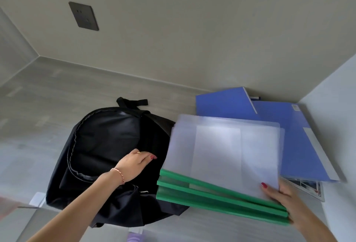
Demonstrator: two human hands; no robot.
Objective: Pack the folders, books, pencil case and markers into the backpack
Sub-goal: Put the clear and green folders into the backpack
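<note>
A black backpack (107, 145) lies on the grey surface with its main zip open and its dark lining showing. My left hand (134, 164) rests on the backpack's inside near its right edge, fingers fairly straight. My right hand (281, 199) grips a stack of three clear folders with green spines (221, 157) at their near right corner, thumb on top, held just right of the backpack. Behind them lie two blue folders (285, 126). A marker (255, 98) peeks out behind the blue folders. A book with a picture cover (310, 187) lies under the blue folder.
A wall with a dark socket plate (83, 16) stands behind. A pale wall (337, 106) closes the right side. A white tag (37, 199) lies at the backpack's near left corner. A purple item (134, 238) shows at the bottom edge.
</note>
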